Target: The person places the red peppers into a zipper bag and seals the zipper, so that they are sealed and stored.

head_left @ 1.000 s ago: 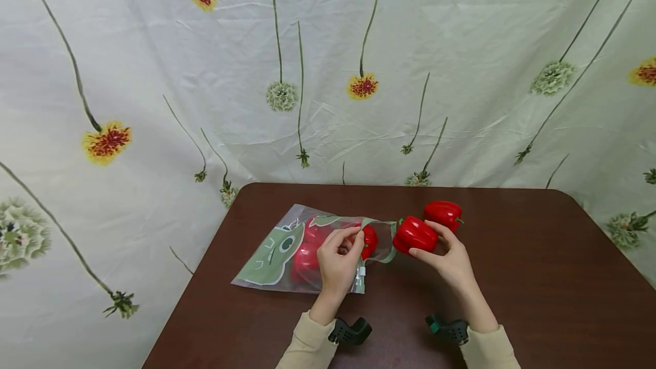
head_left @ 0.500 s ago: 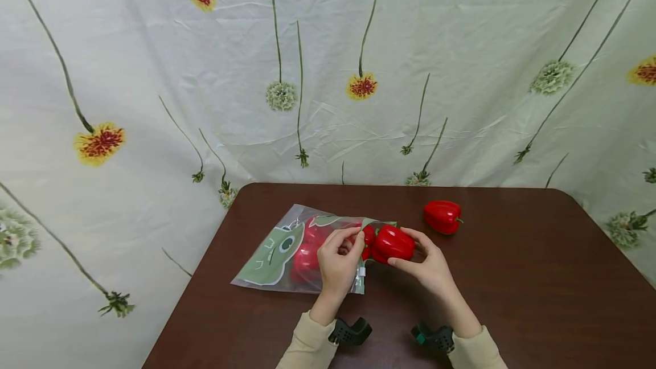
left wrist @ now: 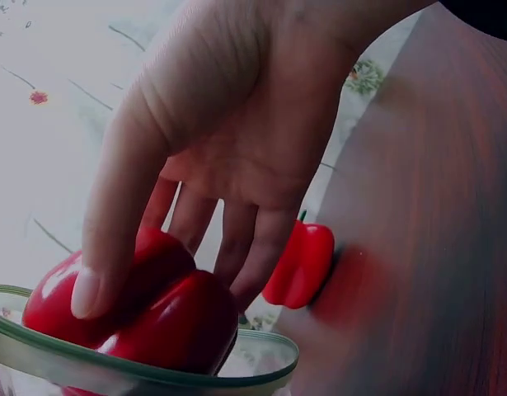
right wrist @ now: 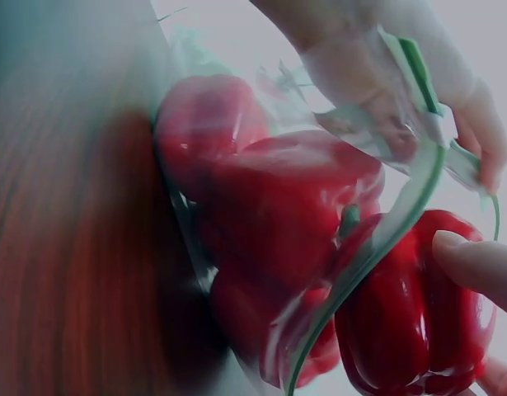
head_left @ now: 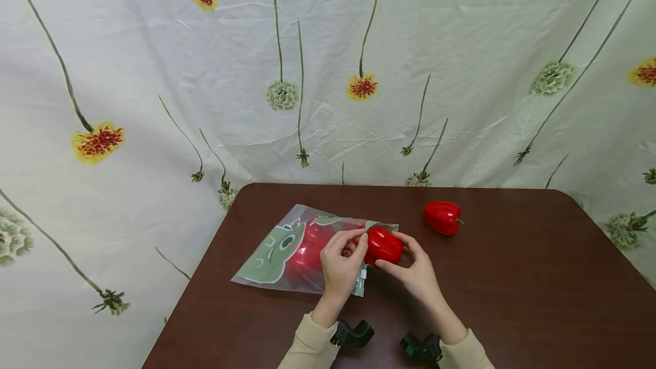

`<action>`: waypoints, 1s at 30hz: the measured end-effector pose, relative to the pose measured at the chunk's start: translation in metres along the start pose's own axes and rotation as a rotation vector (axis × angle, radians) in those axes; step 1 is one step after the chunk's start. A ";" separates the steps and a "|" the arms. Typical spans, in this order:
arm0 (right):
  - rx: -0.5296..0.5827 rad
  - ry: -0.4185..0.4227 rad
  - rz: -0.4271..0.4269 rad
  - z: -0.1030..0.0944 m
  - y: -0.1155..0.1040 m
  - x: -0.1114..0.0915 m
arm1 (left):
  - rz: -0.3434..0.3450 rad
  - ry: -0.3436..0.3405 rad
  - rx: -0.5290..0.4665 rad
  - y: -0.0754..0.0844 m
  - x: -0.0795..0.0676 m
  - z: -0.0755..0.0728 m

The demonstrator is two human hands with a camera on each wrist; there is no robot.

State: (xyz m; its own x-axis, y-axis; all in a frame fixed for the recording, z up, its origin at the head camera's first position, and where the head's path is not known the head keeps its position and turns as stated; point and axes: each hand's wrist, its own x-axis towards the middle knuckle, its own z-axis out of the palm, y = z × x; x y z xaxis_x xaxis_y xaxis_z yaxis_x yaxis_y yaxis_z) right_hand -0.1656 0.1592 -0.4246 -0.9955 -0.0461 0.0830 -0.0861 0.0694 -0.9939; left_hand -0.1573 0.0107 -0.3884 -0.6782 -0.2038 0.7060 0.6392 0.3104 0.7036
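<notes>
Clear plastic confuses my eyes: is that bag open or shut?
The bag is open: in the left wrist view, its green rim loops around the red pepper the right hand holds.

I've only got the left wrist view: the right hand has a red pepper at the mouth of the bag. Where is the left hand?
Observer: The head view shows the left hand pinching the bag near its mouth.
Operator: Anything deeper inside it?
Observer: Yes, the right wrist view shows several red peppers through its clear side.
Operator: And is there any print on it?
Observer: The head view shows a green cartoon face toward the end away from the mouth.
</notes>
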 end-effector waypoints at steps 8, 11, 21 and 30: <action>0.016 -0.015 -0.024 0.008 0.007 -0.002 | 0.000 -0.002 -0.004 0.001 -0.002 0.001; 0.006 -0.023 -0.042 0.009 0.008 -0.003 | 0.008 0.001 -0.004 0.000 -0.003 0.001; 0.096 -0.181 -0.206 0.014 0.014 -0.002 | 0.095 0.006 -0.017 -0.001 -0.003 0.002; 0.072 -0.167 -0.164 0.013 0.015 0.001 | 0.119 -0.002 -0.017 -0.004 -0.001 0.002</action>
State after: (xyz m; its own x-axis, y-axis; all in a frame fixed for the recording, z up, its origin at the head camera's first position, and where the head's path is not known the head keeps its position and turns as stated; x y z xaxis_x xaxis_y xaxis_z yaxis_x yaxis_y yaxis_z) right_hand -0.1673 0.1472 -0.4401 -0.9475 -0.2156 0.2363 -0.2369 -0.0235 -0.9713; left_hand -0.1598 0.0116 -0.3918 -0.5979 -0.1647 0.7845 0.7212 0.3166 0.6161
